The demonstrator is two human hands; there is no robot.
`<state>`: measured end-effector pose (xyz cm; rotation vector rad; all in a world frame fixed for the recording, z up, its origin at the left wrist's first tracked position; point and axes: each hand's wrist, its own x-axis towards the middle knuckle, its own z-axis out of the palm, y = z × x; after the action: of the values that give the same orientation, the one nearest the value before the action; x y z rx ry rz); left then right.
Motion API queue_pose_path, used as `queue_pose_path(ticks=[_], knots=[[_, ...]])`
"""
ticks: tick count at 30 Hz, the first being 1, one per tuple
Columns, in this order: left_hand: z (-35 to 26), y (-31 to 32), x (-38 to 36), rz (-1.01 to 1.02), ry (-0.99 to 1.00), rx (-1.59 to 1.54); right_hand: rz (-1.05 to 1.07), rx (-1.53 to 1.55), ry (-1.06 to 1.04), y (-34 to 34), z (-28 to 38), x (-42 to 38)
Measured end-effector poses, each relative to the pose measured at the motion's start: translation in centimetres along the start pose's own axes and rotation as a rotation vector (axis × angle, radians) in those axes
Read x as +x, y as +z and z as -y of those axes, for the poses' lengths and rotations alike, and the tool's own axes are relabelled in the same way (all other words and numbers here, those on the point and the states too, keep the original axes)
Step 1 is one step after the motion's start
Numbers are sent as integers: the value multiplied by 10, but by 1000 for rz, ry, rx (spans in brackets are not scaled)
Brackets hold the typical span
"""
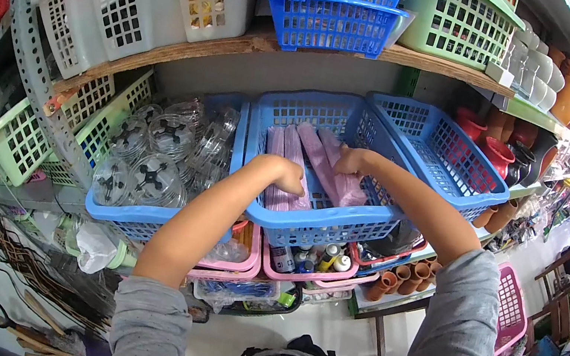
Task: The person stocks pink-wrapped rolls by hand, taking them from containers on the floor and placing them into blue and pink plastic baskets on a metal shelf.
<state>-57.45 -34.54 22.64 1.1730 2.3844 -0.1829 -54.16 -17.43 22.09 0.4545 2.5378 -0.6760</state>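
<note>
Several long, slim pink bundles (317, 164), seemingly wrapped in clear plastic, lie side by side in the middle blue basket (293, 219). What is inside the wrapping I cannot make out. My left hand (290, 176) reaches in over the basket's near left side, its fingers curled round a bundle on the left. Farther right and a little deeper, my right hand (354, 161) grips the upper part of the rightmost bundle, fingertips turned down and partly hidden. Both hands are inside the basket's rim.
A blue basket of clear plastic domed pieces (152, 182) stands left; another blue basket (448, 149) stands right. Above runs a wooden shelf edge (263, 40) with more baskets. Below are pink baskets (306, 276) with bottles. Pots (498, 155) stand farther right.
</note>
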Motion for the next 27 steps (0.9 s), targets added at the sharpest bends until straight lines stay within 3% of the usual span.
queue_pose_path(ticks=[4,6,8,9,10,12,13,14,16,18,20,24,27], knots=[[0,-2,3,34,8,19,68,486,-117,1,4,-16],[1,0,3,29,12,8,94,565,-154,-1,2,-11],[2,1,3,22,15,-3,-221,45,-103,-2,-2,4],[2,3,4,13,18,4,-342,-316,-176,-5,-1,-5],[3,4,5,5,21,13,-341,-314,-175,-2,-7,6],[3,3,6,4,20,8,-282,-770,-135,3,-11,18],[3,3,5,3,17,2,-241,-510,-165,6,-12,11],[2,2,4,2,15,3,-243,-510,-167,9,-6,8],[0,2,4,19,18,21,54,-261,-106,14,0,11],[1,3,4,8,16,10,70,-261,-86,13,-1,18],[3,4,6,-4,16,3,97,43,-21,11,-8,28],[2,5,7,-10,-13,9,53,-71,-123,7,-3,7],[-1,4,4,-2,-29,40,-119,-289,-176,8,9,4]])
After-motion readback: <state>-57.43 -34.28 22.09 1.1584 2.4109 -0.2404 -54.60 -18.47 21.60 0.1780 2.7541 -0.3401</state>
